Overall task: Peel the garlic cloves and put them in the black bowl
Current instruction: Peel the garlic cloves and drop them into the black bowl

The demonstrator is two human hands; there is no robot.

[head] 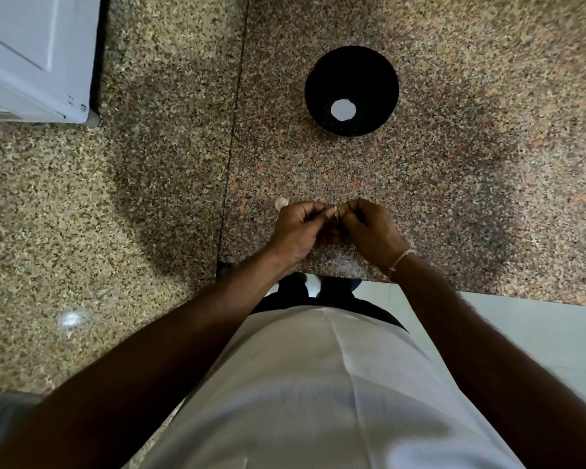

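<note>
Near the counter edge (454, 286), left hand (298, 228) and right hand (369, 228) pinch 1 garlic clove (336, 211), well short of black bowl (352, 91)

A speckled granite counter (454, 164) fills most of the view, with a dark seam (232, 137) running near to far. A white appliance (31, 55) stands at far left. Pale floor tiles (538, 333) show near right. Soft shadows and one small glint mark the stone.
</note>
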